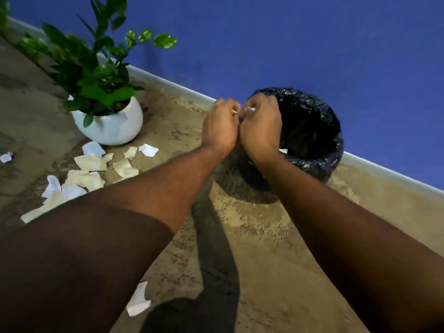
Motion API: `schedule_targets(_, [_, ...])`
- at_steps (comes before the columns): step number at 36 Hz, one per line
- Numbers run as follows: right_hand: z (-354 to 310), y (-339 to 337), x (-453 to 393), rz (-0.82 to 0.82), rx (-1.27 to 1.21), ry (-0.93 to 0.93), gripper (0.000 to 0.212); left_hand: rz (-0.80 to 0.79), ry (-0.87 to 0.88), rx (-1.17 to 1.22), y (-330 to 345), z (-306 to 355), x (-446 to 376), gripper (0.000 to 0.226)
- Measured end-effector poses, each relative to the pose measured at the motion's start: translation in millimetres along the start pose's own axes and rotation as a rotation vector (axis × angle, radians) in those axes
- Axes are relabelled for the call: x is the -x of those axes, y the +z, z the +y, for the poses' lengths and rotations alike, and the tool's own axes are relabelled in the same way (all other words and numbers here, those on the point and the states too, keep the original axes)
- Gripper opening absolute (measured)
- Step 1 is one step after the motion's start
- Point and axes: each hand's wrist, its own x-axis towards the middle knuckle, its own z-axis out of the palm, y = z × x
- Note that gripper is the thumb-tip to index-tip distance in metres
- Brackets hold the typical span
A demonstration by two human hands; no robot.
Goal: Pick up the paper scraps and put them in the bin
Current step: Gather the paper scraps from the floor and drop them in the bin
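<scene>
My left hand [219, 124] and my right hand [260, 127] are pressed together, fingers curled, over the near rim of the bin [312, 131], which is lined with a black bag. Small bits of white paper scrap [248, 109] peek out between the fingers of both hands. Several white and cream paper scraps [93, 162] lie on the floor at left, in front of the plant pot. Another white scrap [139, 300] lies near my left arm at the bottom. A pale scrap [283, 150] shows inside the bin.
A white round pot [113, 126] with a green leafy plant stands left of the bin. A blue wall [288, 44] with a pale skirting board runs behind both. The floor [264, 248] is speckled tan stone.
</scene>
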Motion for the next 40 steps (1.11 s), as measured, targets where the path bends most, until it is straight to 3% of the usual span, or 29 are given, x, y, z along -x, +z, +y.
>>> schedule_targets(2, [13, -15, -7, 0.028, 0.022, 0.068, 0.011, -0.026, 0.004, 0.005, 11, 17, -2, 0.01])
schedule_targets(8, [62, -39, -13, 0.058, 0.09, 0.196, 0.019, -0.128, 0.045, -0.021, 40, 52, 6, 0.025])
schedule_targets(12, [81, -51, -11, 0.002, 0.162, 0.225, 0.03, -0.169, 0.038, -0.01, 54, 62, 9, 0.008])
schedule_targets(17, [85, -63, -7, -0.002, 0.202, 0.197, 0.029, -0.271, 0.032, 0.052, 64, 71, 5, 0.063])
schedule_targets(21, [87, -66, -8, 0.011, 0.259, 0.177, 0.03, -0.314, 0.067, 0.089, 63, 75, 10, 0.065])
schedule_targets(26, [87, -59, -8, 0.018, 0.32, 0.112, 0.033, -0.199, 0.111, 0.07, 49, 68, 22, 0.052])
schedule_targets(33, [43, -30, 23, 0.035, 0.327, -0.196, 0.026, -0.008, 0.081, -0.024, 11, 20, 52, 0.037])
schedule_targets(37, [21, 1, 48, -0.122, 0.342, -0.317, 0.031, 0.018, 0.02, -0.107, -20, -23, 72, 0.036])
schedule_targets(40, [10, 31, 68, -0.335, 0.421, -0.341, 0.029, -0.014, -0.048, -0.215, -48, -58, 93, 0.041])
